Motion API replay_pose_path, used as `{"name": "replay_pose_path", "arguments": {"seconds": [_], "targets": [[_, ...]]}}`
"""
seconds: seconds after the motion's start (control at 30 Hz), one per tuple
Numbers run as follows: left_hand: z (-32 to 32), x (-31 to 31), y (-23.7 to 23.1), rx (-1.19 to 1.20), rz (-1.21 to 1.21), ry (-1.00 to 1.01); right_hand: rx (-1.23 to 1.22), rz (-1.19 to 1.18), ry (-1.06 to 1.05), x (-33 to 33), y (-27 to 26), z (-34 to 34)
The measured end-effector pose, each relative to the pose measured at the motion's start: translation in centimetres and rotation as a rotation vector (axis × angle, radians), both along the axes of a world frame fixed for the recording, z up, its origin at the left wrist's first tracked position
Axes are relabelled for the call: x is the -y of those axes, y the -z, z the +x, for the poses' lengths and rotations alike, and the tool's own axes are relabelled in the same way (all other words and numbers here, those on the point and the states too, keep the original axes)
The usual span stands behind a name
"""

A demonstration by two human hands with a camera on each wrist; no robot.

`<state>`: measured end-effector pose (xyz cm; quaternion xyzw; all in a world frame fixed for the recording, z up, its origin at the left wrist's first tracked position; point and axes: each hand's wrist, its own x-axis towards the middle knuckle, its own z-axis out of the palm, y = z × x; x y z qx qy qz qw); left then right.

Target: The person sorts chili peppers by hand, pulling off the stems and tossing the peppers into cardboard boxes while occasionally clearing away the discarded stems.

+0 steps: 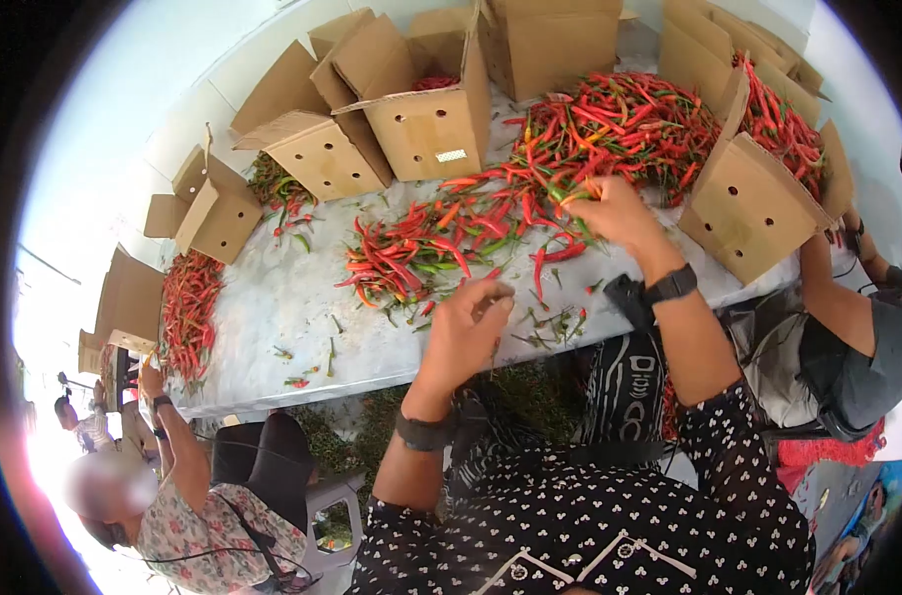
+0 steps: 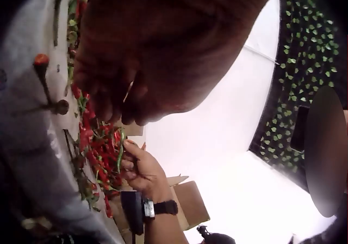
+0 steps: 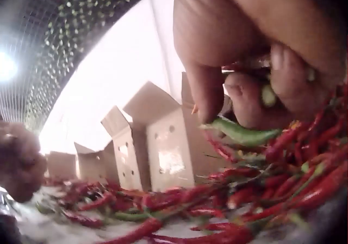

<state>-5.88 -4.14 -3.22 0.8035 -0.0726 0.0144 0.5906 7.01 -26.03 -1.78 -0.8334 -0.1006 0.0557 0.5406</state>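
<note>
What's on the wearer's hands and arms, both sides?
Left hand and right hand: no gloves. Each wrist has a dark strap, left and right, with a black box-like unit beside it; the right strap shows a silvery piece. Black sleeves, small white floral motifs, ending well short of the wrists.

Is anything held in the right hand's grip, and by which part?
A green chili, pinched near one end by the right hand; whether stem end or tip, I cannot tell.

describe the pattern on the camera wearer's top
Black top with small white motifs; best in head view.
</note>
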Motion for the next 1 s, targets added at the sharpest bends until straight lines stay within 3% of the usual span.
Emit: {"name": "replay_pose_path", "arguments": {"seconds": [0.03, 0.1, 0.17, 0.33, 0.43, 0.5, 0.53, 0.6, 0.67, 0.73, 0.77, 0.8, 0.87, 1.0], "targets": [[0.8, -0.1, -0.4, -0.028, -0.049, -0.019, 0.01, 0.004, -0.008, -1.0, -0.2, -0.9], [2.6, -0.2, -1.4, -0.066, -0.161, -0.035, -0.259, 0.404, -0.091, -2.7, -0.6, -3.3], [3.9, -0.2, -2.5, -0.14, -0.351, -0.048, -0.328, 0.449, -0.13, -4.4, -0.9, -5.1], [5.1, -1.3, -2.2, -0.17, -0.394, 0.037, -0.501, 0.7, -0.323, -6.6, 0.6, -6.2], [5.0, -1.3, -2.4, -0.162, -0.24, -0.03, -0.452, 0.671, -0.241, -6.7, 0.6, -6.6], [4.7, -1.1, -2.7, 0.159, 0.376, -0.159, -0.461, 0.676, -0.235, -6.6, 1.4, -6.3], [5.2, -1.2, -2.6, 0.156, 0.381, -0.155, -0.463, 0.683, -0.232, -6.6, 1.6, -6.3], [6.6, -1.6, -2.2, 0.792, 1.013, -0.283, -0.519, 0.746, -0.221, -6.4, 1.8, -6.4], [7.3, -1.6, -4.8, 0.711, 1.041, -0.273, -0.387, 0.745, -0.172, -5.3, 3.2, -5.8], [8.5, -1.4, -6.9, 0.162, 1.133, 0.136, -0.254, 0.745, -0.116, -4.2, 4.2, -4.9], [9.6, -1.0, -7.3, 0.082, 1.013, 0.28, -0.375, 1.108, -0.156, -3.7, 4.4, -4.0], [10.9, -0.3, -7.2, 0.08, 1.015, 0.288, -0.493, 1.47, -0.194, -3.4, 4.4, -3.5], [13.8, 1.5, -6.4, 0.597, 0.89, 0.263, -0.502, 1.438, -0.061, -3.2, 3.7, -3.6], [18.7, 4.4, -2.9, 0.668, 0.851, 0.226, -0.477, 1.431, 0.064, -2.7, 3.4, -3.9]]}}
